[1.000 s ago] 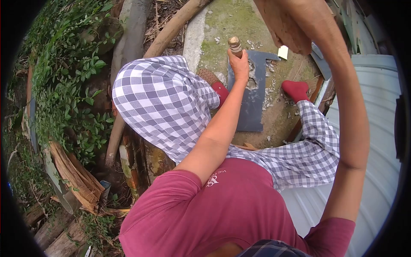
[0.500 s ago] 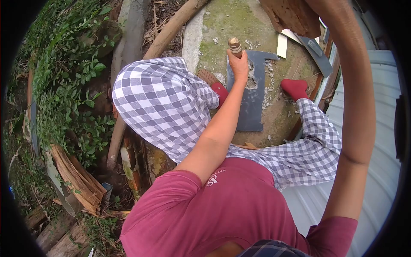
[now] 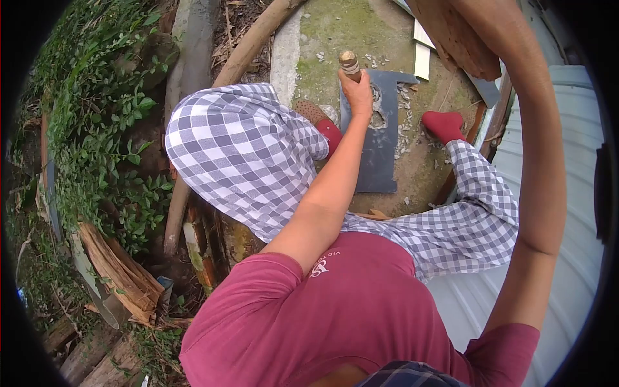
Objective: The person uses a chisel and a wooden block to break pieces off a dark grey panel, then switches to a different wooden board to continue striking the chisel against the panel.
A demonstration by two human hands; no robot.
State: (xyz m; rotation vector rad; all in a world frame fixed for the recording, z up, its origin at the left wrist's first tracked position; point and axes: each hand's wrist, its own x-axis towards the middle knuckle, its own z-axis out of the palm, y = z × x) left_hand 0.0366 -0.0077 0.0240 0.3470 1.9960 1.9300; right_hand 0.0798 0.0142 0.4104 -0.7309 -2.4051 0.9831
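Note:
My left hand (image 3: 358, 95) is wrapped round a tool handle (image 3: 349, 62) with a worn, banded top, held upright over a dark grey slab (image 3: 377, 164). The slab has a rough, chipped hole (image 3: 378, 118) beside my hand; the tool's lower end is hidden. High at the upper right, my right hand (image 3: 493, 22) grips a thick, rough piece of wood (image 3: 451, 35), raised above the ground. The fingers of that hand are partly cut off by the frame's top edge.
Grey chips (image 3: 405, 122) lie on the mossy concrete (image 3: 329, 32) around the slab. My feet in red socks (image 3: 443, 126) rest on both sides. Pale strips (image 3: 422, 61) lie at upper right, corrugated metal sheet (image 3: 567, 193) at right, a long log (image 3: 251, 51) and split wood (image 3: 119, 271) at left.
The piece of wood in my right hand has moved slightly right and down. My left hand stays on the handle, and the view has shifted a little.

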